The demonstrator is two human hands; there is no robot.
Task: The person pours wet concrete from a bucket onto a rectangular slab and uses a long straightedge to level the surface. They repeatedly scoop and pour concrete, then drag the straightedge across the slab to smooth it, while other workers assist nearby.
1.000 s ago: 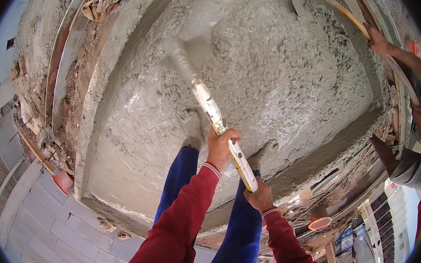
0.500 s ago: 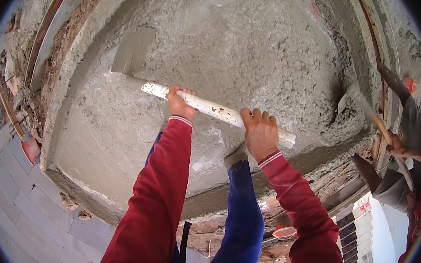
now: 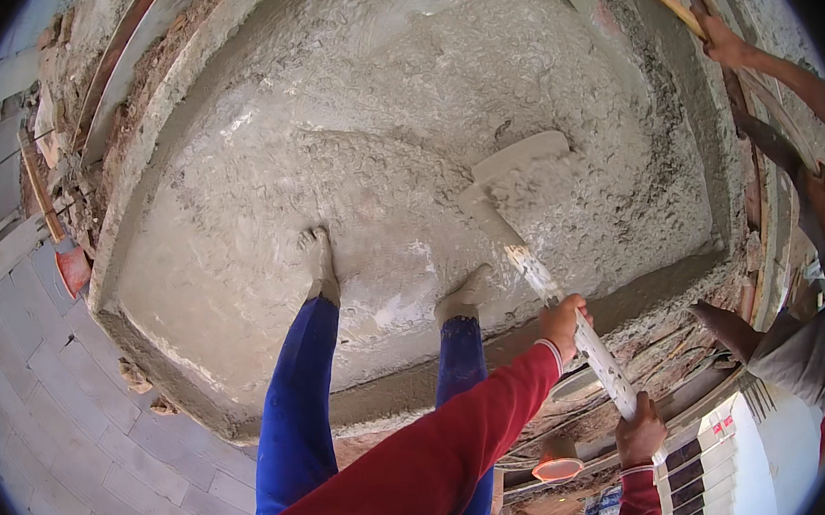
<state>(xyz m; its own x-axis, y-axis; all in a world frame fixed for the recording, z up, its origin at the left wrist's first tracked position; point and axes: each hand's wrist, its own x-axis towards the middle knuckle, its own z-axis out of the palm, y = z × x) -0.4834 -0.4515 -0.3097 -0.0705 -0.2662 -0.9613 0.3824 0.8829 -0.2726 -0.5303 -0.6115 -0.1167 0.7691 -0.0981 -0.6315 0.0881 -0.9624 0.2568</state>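
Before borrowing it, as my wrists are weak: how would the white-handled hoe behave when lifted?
The hoe likely feels stiff, since its handle looks straight. It's probably head-heavy, with a broad blade at the far end. It may be slippery near the blade, where grey cement coats the handle.

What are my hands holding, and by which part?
A hoe, by its handle: the left hand nearer the blade, the right hand near the other end.
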